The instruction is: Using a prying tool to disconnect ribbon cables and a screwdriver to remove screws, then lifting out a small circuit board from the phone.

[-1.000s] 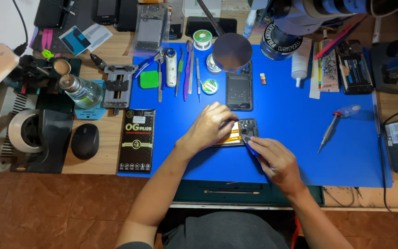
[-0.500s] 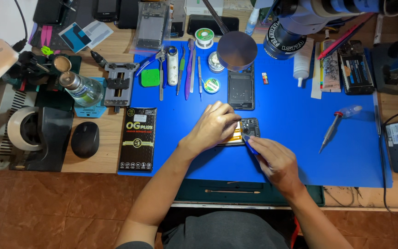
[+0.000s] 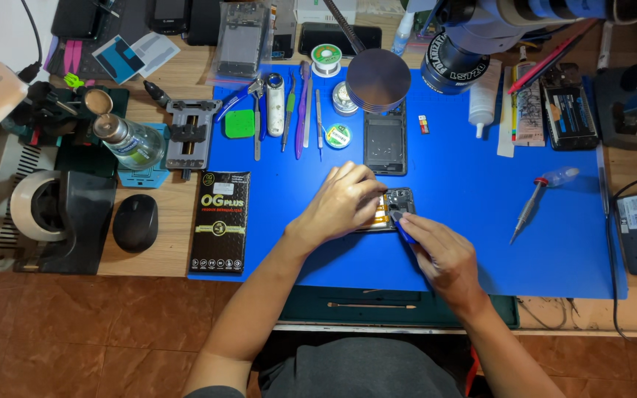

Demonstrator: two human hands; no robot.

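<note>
Hardly anything has moved since the earlier frames: both hands stay over the opened phone (image 3: 391, 208), which lies mid-way on the smooth blue mat (image 3: 481, 221). From the head view, the left hand (image 3: 340, 203) presses flat on the phone's body, while the right hand (image 3: 444, 258) pinches a slim blue tool (image 3: 404, 230), its tip at the phone's dark upper end. Beyond the phone, a second dark phone shell (image 3: 385, 144) and a round metal disc (image 3: 377, 79) lie on the mat.
</note>
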